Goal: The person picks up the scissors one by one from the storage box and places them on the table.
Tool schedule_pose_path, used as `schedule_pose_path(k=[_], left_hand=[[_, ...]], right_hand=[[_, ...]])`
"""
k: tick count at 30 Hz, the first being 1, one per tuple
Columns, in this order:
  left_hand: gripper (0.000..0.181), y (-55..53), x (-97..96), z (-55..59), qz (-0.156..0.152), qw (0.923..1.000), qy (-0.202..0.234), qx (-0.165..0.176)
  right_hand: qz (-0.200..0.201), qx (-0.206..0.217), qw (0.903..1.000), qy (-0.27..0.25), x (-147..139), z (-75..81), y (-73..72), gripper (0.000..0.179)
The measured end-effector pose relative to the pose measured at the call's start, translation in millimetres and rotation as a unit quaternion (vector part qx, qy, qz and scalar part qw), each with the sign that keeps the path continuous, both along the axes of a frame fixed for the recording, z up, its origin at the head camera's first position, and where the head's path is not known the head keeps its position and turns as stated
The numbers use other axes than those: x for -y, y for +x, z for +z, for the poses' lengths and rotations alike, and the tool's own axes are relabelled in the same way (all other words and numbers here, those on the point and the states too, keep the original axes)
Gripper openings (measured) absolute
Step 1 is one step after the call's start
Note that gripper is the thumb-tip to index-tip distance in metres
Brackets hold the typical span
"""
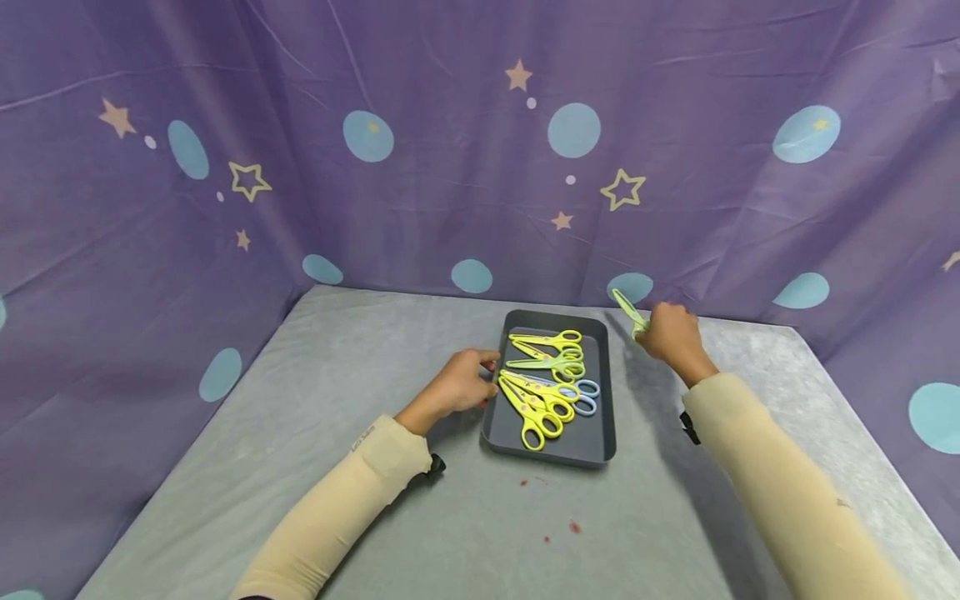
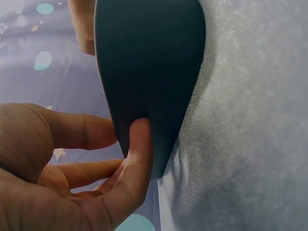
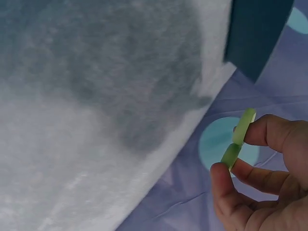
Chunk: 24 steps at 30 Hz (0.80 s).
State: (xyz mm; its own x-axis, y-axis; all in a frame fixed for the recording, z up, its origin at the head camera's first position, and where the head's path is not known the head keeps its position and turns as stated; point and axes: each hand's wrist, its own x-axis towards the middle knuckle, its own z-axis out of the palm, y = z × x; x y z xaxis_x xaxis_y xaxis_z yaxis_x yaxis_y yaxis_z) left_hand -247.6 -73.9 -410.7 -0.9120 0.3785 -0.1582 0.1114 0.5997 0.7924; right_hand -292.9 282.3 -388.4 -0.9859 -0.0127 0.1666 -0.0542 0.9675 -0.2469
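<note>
Pinching the pale green scissors (image 1: 630, 310) aloft in my right grip (image 1: 672, 332), right of the tray (image 1: 551, 457), I judge a drop possible, since only the half-hidden handles are held. My left grip (image 1: 459, 382) pinches the tray's left wall; a tug could slide the yellow scissors (image 1: 553, 340), whose overlap mostly hides the blades of the blue scissors (image 1: 587, 396).

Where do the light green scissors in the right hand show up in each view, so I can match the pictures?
Head: the light green scissors are right of centre at mid-height, in the right hand, beside the tray's far right corner.
Left wrist: not visible.
Right wrist: lower right, seen edge-on between the fingers.
Shared landmark: the dark gray tray, right of centre in head, top centre in left wrist, top right in right wrist.
</note>
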Motion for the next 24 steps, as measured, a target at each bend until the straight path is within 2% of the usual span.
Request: schedule_pose_path(k=[12, 17, 24], left_hand=[[0.065, -0.4, 0.6, -1.3, 0.003, 1.0000, 0.001, 0.008], [0.065, 0.3, 1.0, -1.1, 0.005, 0.9999, -0.002, 0.009], [0.065, 0.7, 1.5, -0.6, 0.004, 0.9999, 0.006, 0.012]], right_hand=[[-0.054, 0.094, 0.9937, -0.029, -12.0, -22.1, -4.7, 0.038], [-0.068, 0.105, 0.9911, -0.046, -11.0, -27.4, -5.3, 0.040], [-0.071, 0.127, 0.9885, -0.040, -8.8, -29.5, -4.8, 0.044]])
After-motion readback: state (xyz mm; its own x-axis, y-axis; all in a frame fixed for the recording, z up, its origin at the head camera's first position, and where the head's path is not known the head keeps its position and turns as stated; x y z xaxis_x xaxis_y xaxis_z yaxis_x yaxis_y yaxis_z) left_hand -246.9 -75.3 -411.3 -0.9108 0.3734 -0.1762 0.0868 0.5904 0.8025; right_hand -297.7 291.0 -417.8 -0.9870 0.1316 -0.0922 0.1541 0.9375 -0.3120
